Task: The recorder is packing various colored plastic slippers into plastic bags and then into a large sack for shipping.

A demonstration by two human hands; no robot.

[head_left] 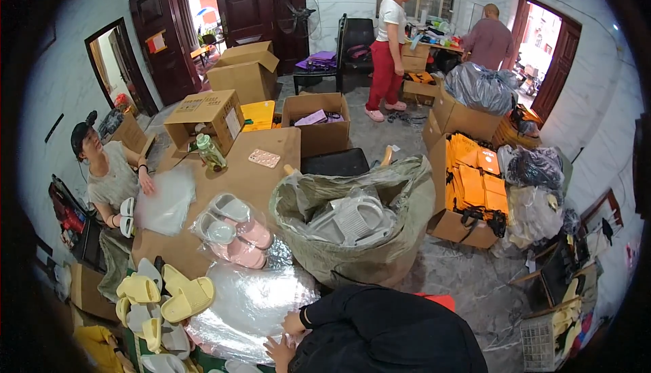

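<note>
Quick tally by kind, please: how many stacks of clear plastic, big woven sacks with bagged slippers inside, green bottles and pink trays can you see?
Clear plastic stacks: 2, one at the lower middle, one near the co-worker at left
Woven sack with bagged slippers: 1
Green bottle: 1
Pink tray: 1
Total: 5

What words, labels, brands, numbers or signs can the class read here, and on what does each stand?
None reads clearly enough to quote.
Carton: dark print on top, too small; white side label, blurred.
Orange bags: pale marks on some, too small to read.
Door paper: too small to tell whether it bears writing.
</note>
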